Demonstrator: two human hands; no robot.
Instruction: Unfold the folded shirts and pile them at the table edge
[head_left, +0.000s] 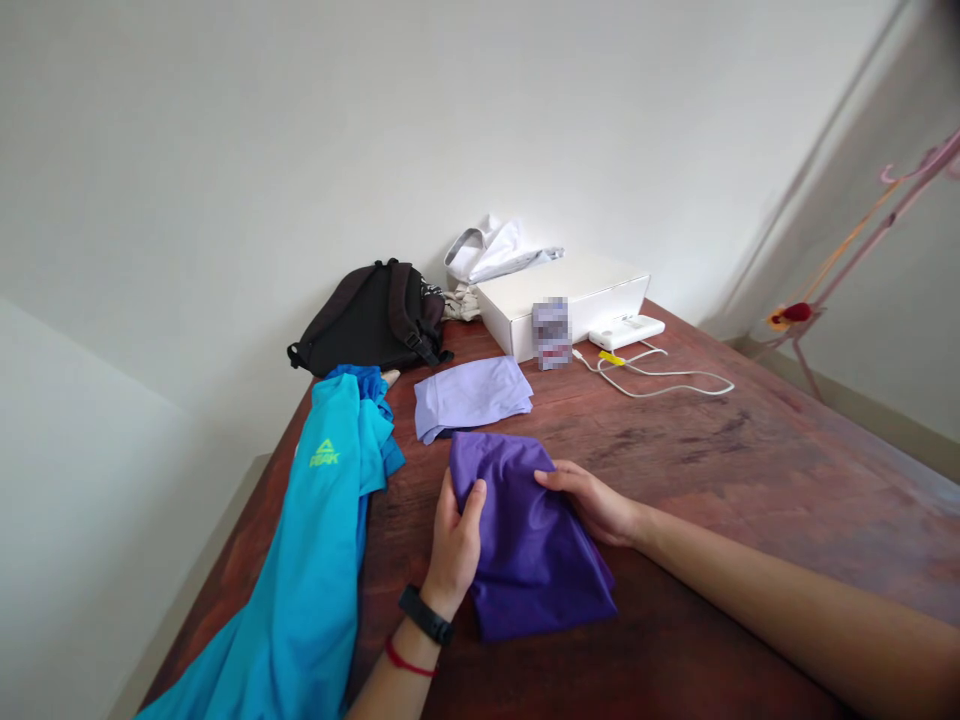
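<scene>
Pinching the left edge of a folded purple garment (pixel 529 545), the person's left hand (pixel 456 545) has its thumb on top and its fingers curled around the fold. The right hand (pixel 592 503) lies with fingers stretched across the opposite edge; whether its thumb is tucked underneath and gripping cannot be told. The garment rests on the near part of a dark wooden table (pixel 750 470), just in front of a folded lilac cloth (pixel 471 395) and beside a blue jersey (pixel 315 560) that hangs off the table's left side. A black backpack (pixel 371 318), a white box (pixel 559 295) and a white charger (pixel 626 330) with its cable (pixel 660 378) sit further back. The fabric looks thin and slippery, so the layers could well slide apart if either hand lifts unevenly. A tug to the left might also catch the jersey, which already hangs over the edge and could be dragged to the floor.
</scene>
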